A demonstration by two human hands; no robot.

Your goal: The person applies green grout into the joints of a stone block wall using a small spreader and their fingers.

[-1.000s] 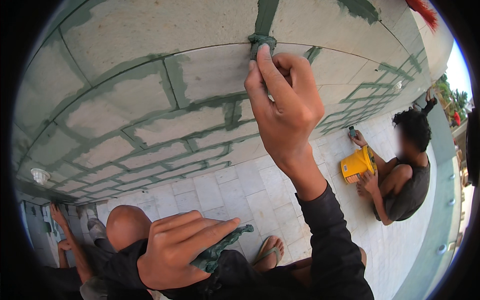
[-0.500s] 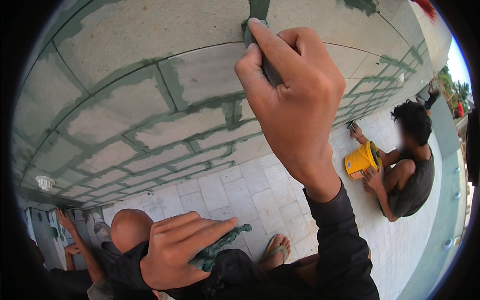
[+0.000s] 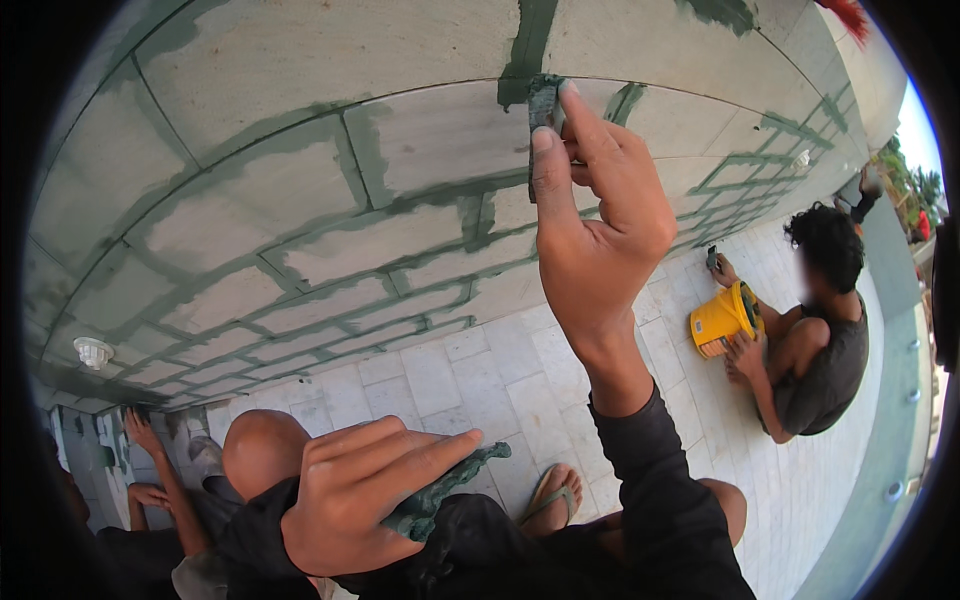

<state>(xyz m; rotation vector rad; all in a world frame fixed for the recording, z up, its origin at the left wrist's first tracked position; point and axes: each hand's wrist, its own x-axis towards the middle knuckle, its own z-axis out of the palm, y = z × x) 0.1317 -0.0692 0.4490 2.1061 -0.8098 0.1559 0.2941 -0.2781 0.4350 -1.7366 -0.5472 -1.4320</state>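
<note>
My right hand (image 3: 610, 215) is raised to the tiled wall (image 3: 440, 130), its thumb and fingers pinching a small flat scraper (image 3: 543, 105) smeared with dark green grout. The scraper's coated tip is just below a wide vertical grout joint (image 3: 530, 40); whether it touches the tile I cannot tell. Low at the centre left, my left hand (image 3: 350, 490) is curled around a lump of wet dark green grout (image 3: 450, 490), which sticks out past the index finger. Green grout lines and smears surround the pale tiles.
On the right a co-worker (image 3: 825, 330) squats by the wall with a yellow bucket (image 3: 715, 320) and a small tool in hand. At the far left another person's hand (image 3: 143, 430) touches the wall. A white fitting (image 3: 93, 352) juts from the tiles. Pale paving (image 3: 430, 385) covers the floor.
My right hand has moved down and turned, drawing the scraper away from the upper joint, so its coated face now shows. My left hand stays nearly still. The co-worker's tool hand has shifted slightly.
</note>
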